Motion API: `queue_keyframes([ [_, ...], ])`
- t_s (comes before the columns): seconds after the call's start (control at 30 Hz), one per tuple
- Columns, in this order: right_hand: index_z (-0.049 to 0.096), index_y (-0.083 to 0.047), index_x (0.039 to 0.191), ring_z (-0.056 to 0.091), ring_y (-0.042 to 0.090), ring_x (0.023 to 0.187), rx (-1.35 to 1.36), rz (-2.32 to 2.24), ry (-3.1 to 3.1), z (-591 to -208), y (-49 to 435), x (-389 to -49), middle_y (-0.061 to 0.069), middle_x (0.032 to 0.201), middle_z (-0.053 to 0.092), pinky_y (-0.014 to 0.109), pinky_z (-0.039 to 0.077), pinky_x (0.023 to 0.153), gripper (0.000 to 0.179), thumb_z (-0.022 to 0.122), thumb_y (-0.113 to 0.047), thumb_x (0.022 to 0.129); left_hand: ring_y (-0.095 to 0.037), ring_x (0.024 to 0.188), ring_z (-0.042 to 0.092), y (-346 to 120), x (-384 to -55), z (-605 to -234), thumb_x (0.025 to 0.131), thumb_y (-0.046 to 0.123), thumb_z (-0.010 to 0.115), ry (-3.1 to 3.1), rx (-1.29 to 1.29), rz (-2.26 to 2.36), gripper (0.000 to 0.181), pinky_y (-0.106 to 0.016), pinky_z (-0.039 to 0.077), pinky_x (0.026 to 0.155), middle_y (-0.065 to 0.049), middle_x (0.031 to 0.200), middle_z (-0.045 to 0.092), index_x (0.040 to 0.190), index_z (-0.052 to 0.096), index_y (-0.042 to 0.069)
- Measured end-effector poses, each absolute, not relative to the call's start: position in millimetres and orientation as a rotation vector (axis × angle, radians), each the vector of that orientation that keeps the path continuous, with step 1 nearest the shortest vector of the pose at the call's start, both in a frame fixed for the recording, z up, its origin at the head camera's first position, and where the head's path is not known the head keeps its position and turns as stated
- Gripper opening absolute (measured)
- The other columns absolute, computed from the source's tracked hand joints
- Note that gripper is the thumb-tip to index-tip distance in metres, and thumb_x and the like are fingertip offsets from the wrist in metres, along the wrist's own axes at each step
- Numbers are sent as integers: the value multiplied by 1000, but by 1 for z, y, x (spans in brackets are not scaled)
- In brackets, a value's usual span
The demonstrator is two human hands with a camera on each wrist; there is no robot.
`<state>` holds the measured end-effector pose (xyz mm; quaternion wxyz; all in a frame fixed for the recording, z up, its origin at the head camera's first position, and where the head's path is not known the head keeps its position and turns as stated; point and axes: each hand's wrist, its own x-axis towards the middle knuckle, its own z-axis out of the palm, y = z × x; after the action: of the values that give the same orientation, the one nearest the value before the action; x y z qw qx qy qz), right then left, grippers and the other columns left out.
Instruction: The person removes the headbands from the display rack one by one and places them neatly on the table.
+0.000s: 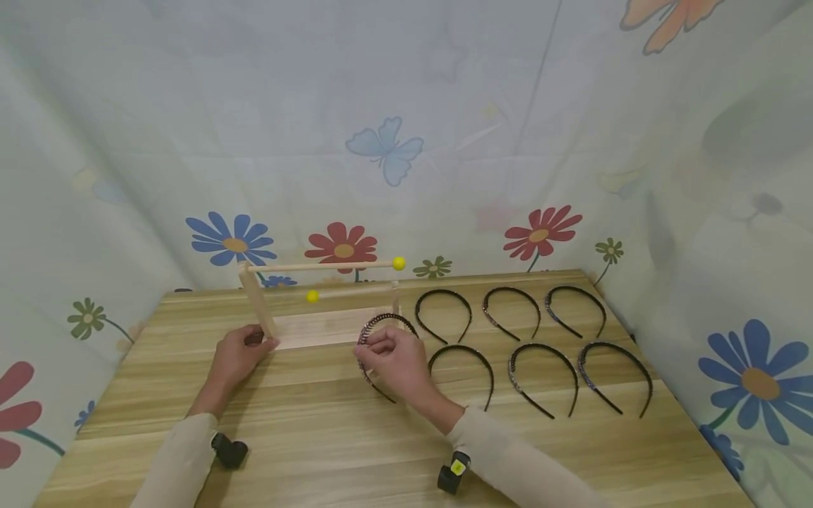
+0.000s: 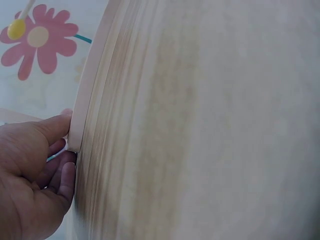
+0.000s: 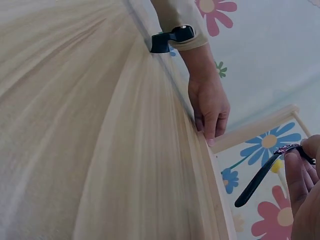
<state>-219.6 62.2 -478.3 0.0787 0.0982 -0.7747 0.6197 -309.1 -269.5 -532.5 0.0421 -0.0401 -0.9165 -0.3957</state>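
A wooden rack (image 1: 330, 329) stands on the table, with a flat base, a post at each end and two rods tipped by yellow balls (image 1: 399, 263). At the foot of its left post (image 1: 259, 303), my left hand (image 1: 233, 356) pinches the base's corner between thumb and fingers. My right hand (image 1: 399, 361) holds a dark toothed headband (image 1: 389, 316) by its side, in front of the rack's right end. Sparkly decoration and one dark tip of that headband (image 3: 257, 182) show in the right wrist view. My fingers hide part of the band.
Several more dark headbands (image 1: 543, 346) lie in two rows on the right of the wood-grain table (image 1: 330, 451). A flower-printed cloth (image 1: 444, 176) hangs behind the table and along its sides. Each wrist wears a black camera mount (image 1: 230, 451).
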Motion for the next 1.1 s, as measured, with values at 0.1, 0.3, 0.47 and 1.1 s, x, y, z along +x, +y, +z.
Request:
queue_keyframes([
  [0.1, 73, -9, 92, 72, 8, 68, 285, 1832, -2333, -482, 60, -218, -2, 80, 76, 26, 59, 61, 23, 85, -28, 86, -43, 111, 67, -270, -309, -532, 99, 28, 71, -2801, -126, -1213, 53, -55, 55, 92, -31, 125, 66, 135, 59, -9],
  [0.3, 73, -10, 92, 71, 6, 68, 266, 1793, -2364, -487, 57, -215, -4, 79, 76, 24, 58, 62, 23, 85, -29, 85, -43, 109, 67, -270, -309, -532, 99, 29, 71, -2797, -137, -1212, 53, -55, 55, 91, -30, 124, 67, 135, 59, -9],
  [0.47, 72, -10, 91, 70, 5, 69, 252, 1792, -2366, -491, 55, -212, -4, 78, 75, 24, 58, 61, 22, 86, -27, 85, -43, 111, 67, -270, -309, -531, 99, 28, 71, -2801, -132, -1218, 53, -54, 55, 92, -30, 126, 66, 135, 59, -9],
  [1.1, 72, -5, 94, 71, 11, 56, 198, 1933, -2392, -508, 51, -210, 0, 77, 76, 26, 59, 54, 23, 84, -22, 87, -42, 112, 67, -270, -309, -533, 99, 29, 70, -2812, -126, -1237, 54, -52, 56, 91, -31, 127, 65, 136, 58, -9],
])
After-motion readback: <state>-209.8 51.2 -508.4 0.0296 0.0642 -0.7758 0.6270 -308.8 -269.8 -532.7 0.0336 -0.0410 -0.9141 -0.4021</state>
